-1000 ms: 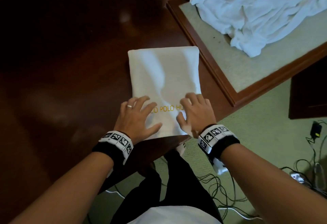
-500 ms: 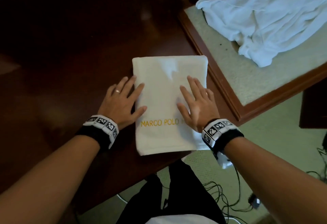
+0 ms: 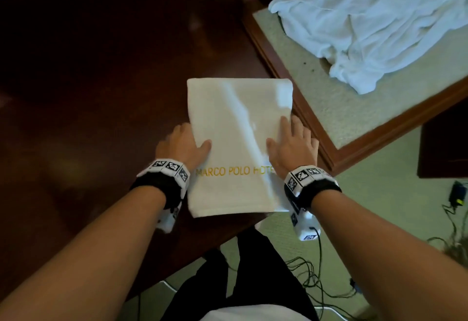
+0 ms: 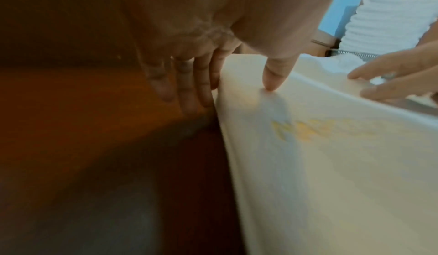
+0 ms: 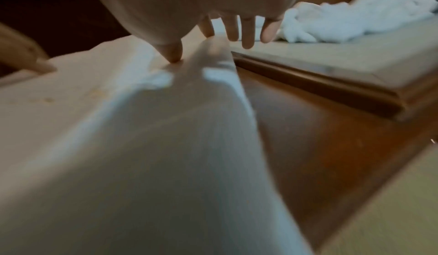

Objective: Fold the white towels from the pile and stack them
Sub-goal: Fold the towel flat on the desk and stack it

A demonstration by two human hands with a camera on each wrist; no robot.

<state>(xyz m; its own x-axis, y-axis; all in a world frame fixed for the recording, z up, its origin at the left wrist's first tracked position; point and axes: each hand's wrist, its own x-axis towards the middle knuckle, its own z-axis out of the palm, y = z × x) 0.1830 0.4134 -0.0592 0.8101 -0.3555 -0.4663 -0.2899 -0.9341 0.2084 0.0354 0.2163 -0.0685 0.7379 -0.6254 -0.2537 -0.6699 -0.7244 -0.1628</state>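
A folded white towel (image 3: 235, 123) with gold lettering lies flat on the dark wooden table (image 3: 101, 92), close to its near edge. My left hand (image 3: 183, 143) is at the towel's left edge: the thumb presses on top, and the straight fingers (image 4: 187, 90) lie on the wood alongside it. My right hand (image 3: 291, 148) mirrors this at the right edge, thumb tip on the cloth (image 5: 118, 146) and fingers (image 5: 246, 34) reaching straight past the edge. The pile of loose white towels (image 3: 379, 21) is heaped at the far right.
The pile sits on a low carpeted platform with a wooden frame (image 3: 316, 143), right beside the table. Cables (image 3: 316, 277) trail over the green carpet below. A dark piece of furniture (image 3: 443, 153) stands at the right edge.
Both hands slid from the near lettered end of the towel outward to its side edges, so only the thumbs stay on top. The towel still lies flat.
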